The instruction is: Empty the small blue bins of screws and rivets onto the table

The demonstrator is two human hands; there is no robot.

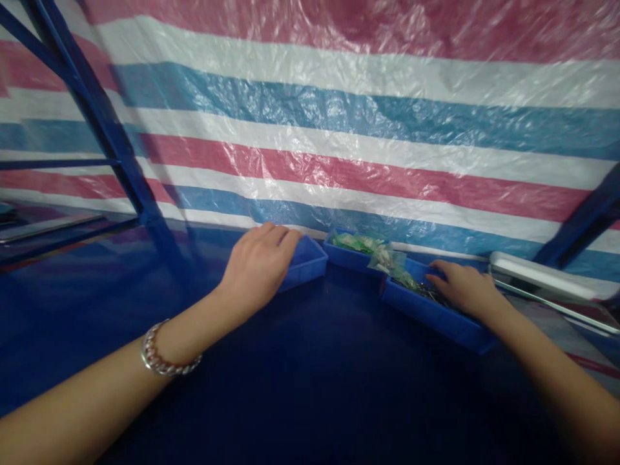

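l hand (259,265) curled over rim of left blue bin (306,259); r hand (462,287) inside right blue bin (438,316), grip unclear.

Three bins in a row on the table (310,387), at its far edge against the tarp (339,129): left bin (305,261), middle bin (351,257), right bin (436,316). Left hand (259,265) rests on left bin; right hand (462,287) lies in right bin. Bags (382,255) lie in the middle bin, spilling into the right; tray (547,278) right of all.
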